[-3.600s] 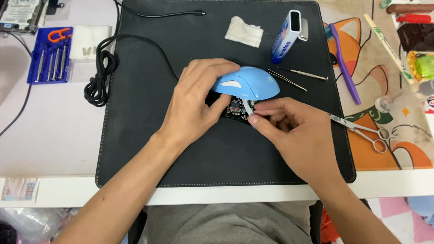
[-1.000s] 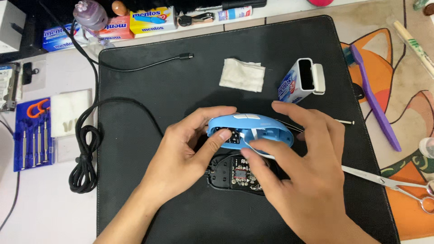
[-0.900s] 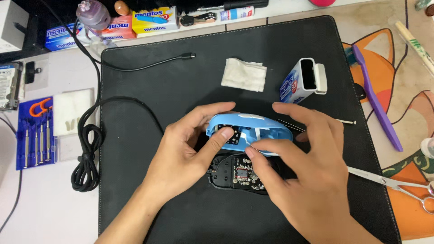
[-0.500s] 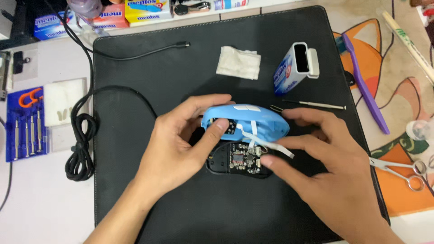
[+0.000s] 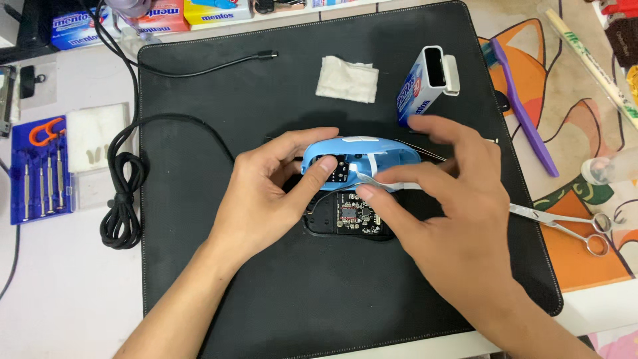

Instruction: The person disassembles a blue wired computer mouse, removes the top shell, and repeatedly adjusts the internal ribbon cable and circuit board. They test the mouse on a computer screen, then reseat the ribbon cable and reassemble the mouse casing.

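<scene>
Your left hand (image 5: 262,199) grips the blue mouse shell (image 5: 362,159) at mat centre, fingers curled on its edge, thumb on the small inner board; your right hand (image 5: 458,219) pinches the white ribbon cable (image 5: 389,185) w/ thumb & forefinger, other fingers spread loose; the open base w/ circuit board (image 5: 349,214) lies just at 6 o'clock of the shell. Shell looks light & stiff but smooth, so hold by side rims; the ribbon is thin, prob. fragile; take it near its connector, don't pull hard.

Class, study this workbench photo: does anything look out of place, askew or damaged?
The mouse is split open: its blue shell, held by the left hand and right hand, tilts above the black base, whose circuit board lies exposed. Nothing looks broken or spilled.
</scene>
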